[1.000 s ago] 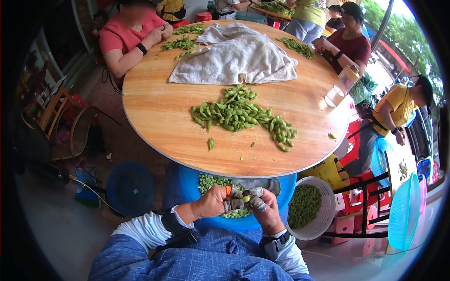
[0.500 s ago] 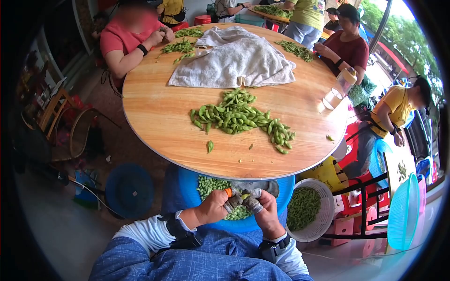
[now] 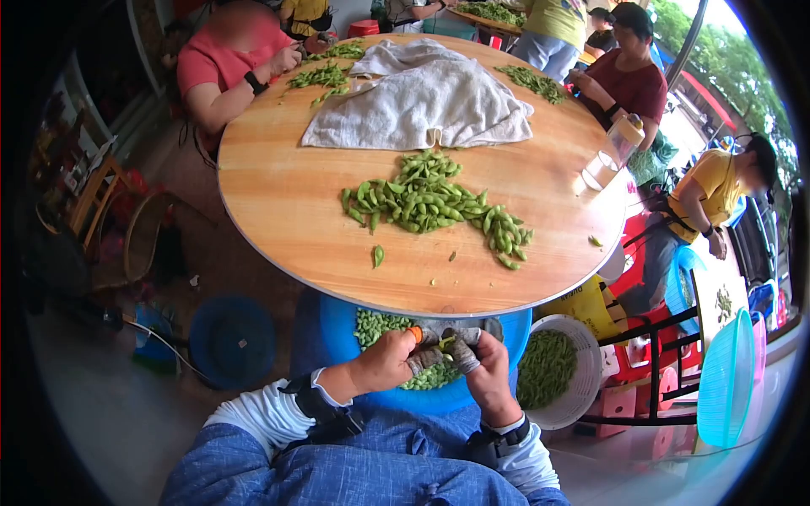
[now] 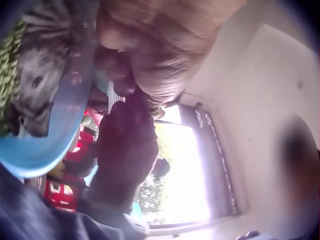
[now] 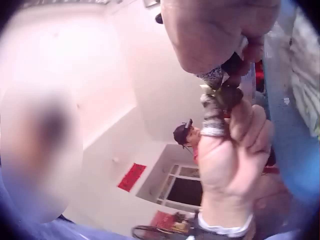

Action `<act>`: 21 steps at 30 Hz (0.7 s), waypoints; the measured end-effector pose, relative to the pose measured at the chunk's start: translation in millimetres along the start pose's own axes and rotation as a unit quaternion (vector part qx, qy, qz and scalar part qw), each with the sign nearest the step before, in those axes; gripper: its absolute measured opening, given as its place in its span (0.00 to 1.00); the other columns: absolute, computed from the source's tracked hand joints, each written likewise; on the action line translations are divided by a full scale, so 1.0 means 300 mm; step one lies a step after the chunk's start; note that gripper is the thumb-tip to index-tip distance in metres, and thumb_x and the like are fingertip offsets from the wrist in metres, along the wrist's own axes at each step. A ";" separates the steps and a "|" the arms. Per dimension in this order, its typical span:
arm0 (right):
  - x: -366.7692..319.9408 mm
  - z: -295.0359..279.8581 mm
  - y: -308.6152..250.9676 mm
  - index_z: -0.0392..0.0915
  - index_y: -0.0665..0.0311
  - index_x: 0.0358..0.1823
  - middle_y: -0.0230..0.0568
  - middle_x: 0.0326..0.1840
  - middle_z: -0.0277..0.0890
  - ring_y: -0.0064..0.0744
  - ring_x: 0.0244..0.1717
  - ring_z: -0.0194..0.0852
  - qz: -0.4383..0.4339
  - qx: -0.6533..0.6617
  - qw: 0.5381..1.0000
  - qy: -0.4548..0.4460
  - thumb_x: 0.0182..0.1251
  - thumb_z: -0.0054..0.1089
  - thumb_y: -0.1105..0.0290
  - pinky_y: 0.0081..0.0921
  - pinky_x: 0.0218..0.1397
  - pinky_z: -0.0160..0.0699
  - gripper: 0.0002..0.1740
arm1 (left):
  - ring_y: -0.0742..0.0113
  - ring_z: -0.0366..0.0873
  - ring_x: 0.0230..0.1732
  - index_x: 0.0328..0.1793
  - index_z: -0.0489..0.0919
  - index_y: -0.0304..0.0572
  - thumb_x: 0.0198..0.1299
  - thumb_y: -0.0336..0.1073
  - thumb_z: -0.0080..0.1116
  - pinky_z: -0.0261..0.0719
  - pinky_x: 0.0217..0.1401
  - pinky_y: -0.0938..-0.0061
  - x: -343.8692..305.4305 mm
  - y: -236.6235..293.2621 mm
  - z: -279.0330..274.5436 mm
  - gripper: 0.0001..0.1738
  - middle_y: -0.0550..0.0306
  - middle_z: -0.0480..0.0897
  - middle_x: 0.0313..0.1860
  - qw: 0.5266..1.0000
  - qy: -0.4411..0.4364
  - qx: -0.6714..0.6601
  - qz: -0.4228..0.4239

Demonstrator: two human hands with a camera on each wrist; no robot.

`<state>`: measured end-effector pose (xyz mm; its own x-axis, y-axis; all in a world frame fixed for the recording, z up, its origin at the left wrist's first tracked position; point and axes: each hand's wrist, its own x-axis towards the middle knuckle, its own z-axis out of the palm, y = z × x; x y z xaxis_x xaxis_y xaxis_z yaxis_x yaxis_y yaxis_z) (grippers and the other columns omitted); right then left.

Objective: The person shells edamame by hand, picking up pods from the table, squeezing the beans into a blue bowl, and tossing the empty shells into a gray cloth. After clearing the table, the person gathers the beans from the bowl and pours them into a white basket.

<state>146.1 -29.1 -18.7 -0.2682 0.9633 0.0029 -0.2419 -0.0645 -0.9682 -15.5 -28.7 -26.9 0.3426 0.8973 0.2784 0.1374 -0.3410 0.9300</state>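
Over a blue basin, my left hand and right hand meet at the fingertips. Between them they pinch a green edamame pod. Grey wrapping covers the thumb and finger ends of both hands, and an orange band circles one left finger. Shelled green beans and a grey cloth lie in the basin under the hands. In the right wrist view the wrapped fingertips press together around the pod. The left wrist view is dim, and the left palm hides most of the grip there.
A round wooden table stands in front, bearing a heap of edamame pods and a white towel. To the right sits a white basket of pods; a dark blue tub is at left. Other people sit around the table.
The hands stay over the basin. The pod between the fingertips has turned, and the right fingers have shifted slightly along it. Across the table, the person in pink has moved a hand toward the pods.
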 end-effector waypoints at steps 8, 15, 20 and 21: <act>0.008 -0.007 -0.011 0.73 0.67 0.35 0.28 0.27 0.72 0.15 0.25 0.63 0.125 0.018 0.991 -0.041 0.57 0.54 0.70 0.13 0.28 0.60 0.08 | 0.48 0.75 0.32 0.39 0.75 0.38 0.49 0.33 0.55 0.73 0.33 0.67 -0.005 0.008 -0.058 0.12 0.45 0.77 0.33 0.951 -0.111 0.288 -0.007; 0.004 0.011 -0.009 0.71 0.69 0.40 0.30 0.37 0.73 0.16 0.35 0.67 0.081 0.066 0.992 -0.074 0.56 0.55 0.75 0.14 0.39 0.66 0.11 | 0.64 0.72 0.23 0.38 0.74 0.35 0.51 0.29 0.50 0.69 0.28 0.73 -0.005 0.004 -0.028 0.08 0.54 0.76 0.24 1.000 -0.005 -0.005 0.019; 0.002 0.020 0.002 0.73 0.68 0.39 0.39 0.33 0.74 0.31 0.32 0.72 -0.121 -0.216 0.967 -0.064 0.51 0.57 0.79 0.22 0.37 0.70 0.12 | 0.79 0.63 0.19 0.33 0.75 0.43 0.59 0.37 0.47 0.59 0.22 0.85 -0.035 -0.034 -0.014 0.08 0.67 0.71 0.20 0.942 0.003 -0.289 -0.172; 0.006 0.023 -0.017 0.73 0.67 0.38 0.41 0.31 0.73 0.35 0.31 0.73 -0.170 -0.307 0.934 -0.069 0.50 0.58 0.79 0.24 0.35 0.71 0.12 | 0.81 0.62 0.18 0.33 0.74 0.44 0.60 0.38 0.46 0.56 0.21 0.86 -0.035 -0.033 -0.007 0.09 0.68 0.70 0.20 0.921 0.010 -0.342 -0.188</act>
<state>140.4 -28.8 -12.2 -0.4006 0.8560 0.3267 0.2346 0.4405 -0.8665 -22.5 -34.1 -38.5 0.3713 0.9236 -0.0955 -0.3775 0.2441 0.8932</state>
